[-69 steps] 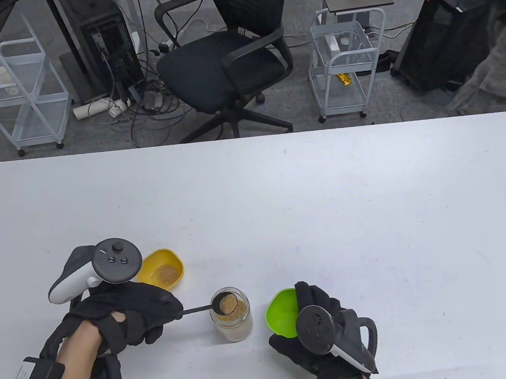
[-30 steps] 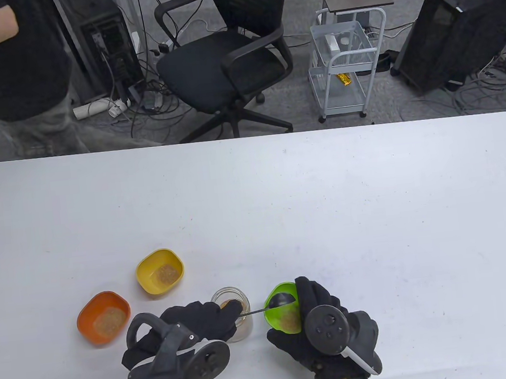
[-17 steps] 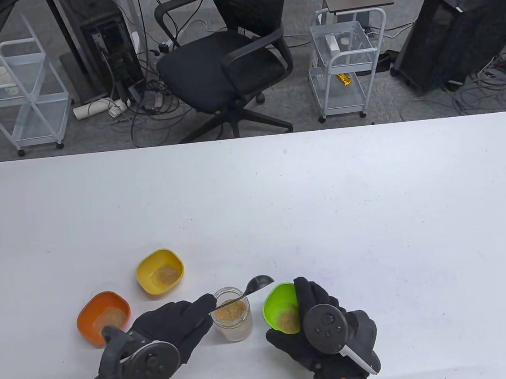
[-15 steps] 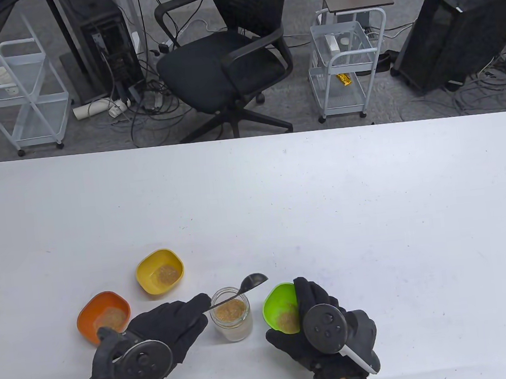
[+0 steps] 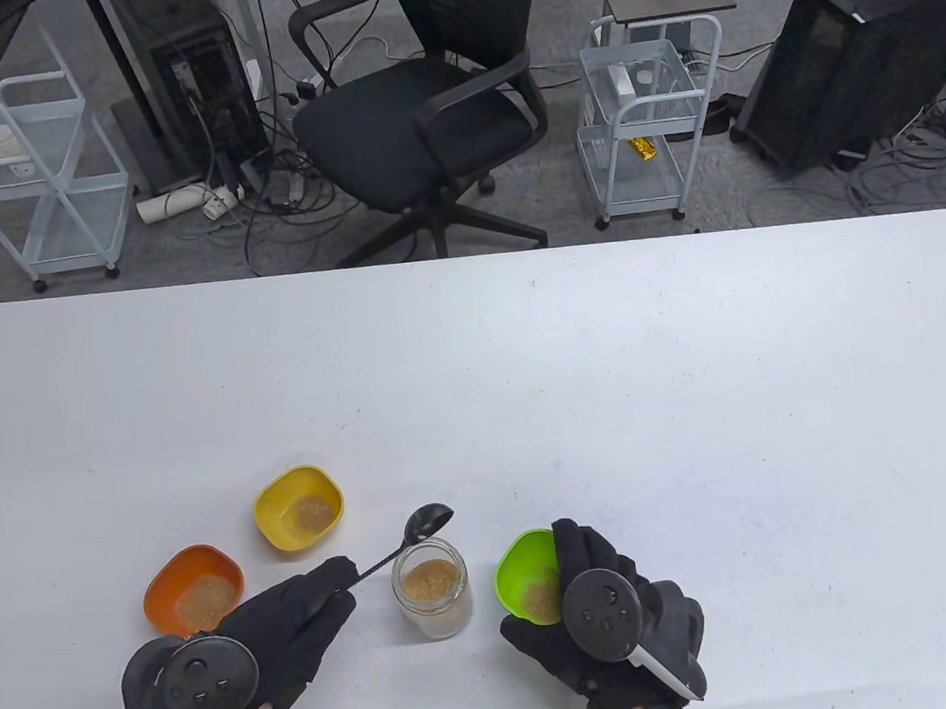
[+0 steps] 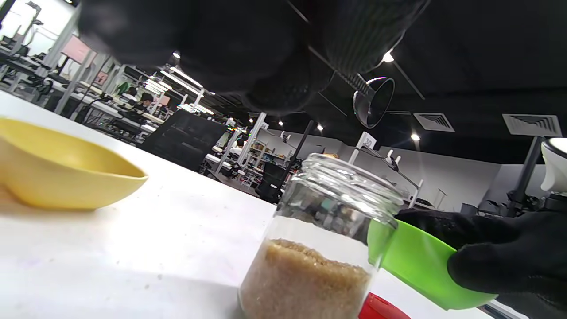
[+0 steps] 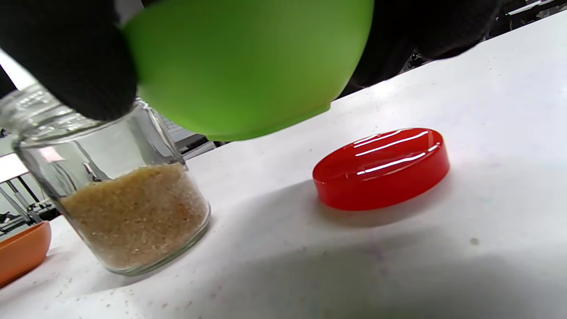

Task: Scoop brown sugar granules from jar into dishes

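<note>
Holding sugar already: yellow plastic dish (image 5: 299, 508), orange plastic dish (image 5: 194, 591), green plastic dish (image 5: 522, 565) gripped by right hand (image 5: 606, 619); left hand (image 5: 270, 633) pinches emptied black metal spoon (image 5: 426, 522) beyond half-full open glass jar (image 5: 432, 587); scooping likely near done.

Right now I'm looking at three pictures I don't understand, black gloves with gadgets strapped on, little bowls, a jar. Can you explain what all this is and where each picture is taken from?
These are a person's two hands in black sensor gloves, each with a tracker strapped to its back. One camera looks down at the white table; the other two sit on the wrists, low and tilted. The left hand holds a black spoon, apparently empty, above and just behind the open glass jar of brown sugar. The right hand holds a green dish, lifted and tilted, with sugar inside. A yellow dish and an orange dish rest on the table, each holding some sugar. The right wrist view also shows a red lid lying beneath the green dish.
</note>
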`<state>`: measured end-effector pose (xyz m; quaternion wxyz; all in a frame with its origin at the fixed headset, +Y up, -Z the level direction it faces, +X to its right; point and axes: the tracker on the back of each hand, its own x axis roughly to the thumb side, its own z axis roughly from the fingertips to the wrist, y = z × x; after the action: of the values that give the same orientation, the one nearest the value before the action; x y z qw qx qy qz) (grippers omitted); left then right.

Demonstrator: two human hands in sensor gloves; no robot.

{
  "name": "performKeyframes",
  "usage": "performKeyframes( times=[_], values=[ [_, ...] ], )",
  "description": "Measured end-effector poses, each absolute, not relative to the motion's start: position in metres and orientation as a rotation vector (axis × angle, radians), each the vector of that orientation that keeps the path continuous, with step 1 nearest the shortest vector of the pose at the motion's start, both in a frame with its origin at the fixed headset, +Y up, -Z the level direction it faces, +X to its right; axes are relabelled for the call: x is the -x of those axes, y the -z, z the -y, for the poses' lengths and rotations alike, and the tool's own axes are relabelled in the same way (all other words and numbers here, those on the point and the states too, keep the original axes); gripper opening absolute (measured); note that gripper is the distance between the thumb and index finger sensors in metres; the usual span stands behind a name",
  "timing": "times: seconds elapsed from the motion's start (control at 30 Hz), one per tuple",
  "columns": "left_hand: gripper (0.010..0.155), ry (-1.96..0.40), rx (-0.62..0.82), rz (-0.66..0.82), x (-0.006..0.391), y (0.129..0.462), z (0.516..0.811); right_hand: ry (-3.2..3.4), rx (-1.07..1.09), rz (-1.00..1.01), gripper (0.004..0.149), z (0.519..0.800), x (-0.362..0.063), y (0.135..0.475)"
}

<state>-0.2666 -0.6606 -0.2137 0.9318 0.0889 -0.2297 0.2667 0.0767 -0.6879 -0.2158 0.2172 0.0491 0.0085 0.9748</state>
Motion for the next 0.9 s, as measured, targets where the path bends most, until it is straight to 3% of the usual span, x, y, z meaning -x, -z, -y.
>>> performKeyframes(
  times=[0.23,0.57,0.9],
  values=[
    [0.047,-0.569,-0.185,0.401,0.271,0.212,0.667,-2.865,-0.066,-0.024,0.110,0.676,-0.073,0.243],
    [0.047,-0.557,-0.179,0.322,0.274,0.210,0.672,-2.911,0.082,-0.122,0.110,0.678,-0.091,0.313],
    [0.048,-0.548,-0.167,0.294,0.275,0.209,0.674,-2.908,0.124,-0.119,0.109,0.680,-0.101,0.361]
  ],
)
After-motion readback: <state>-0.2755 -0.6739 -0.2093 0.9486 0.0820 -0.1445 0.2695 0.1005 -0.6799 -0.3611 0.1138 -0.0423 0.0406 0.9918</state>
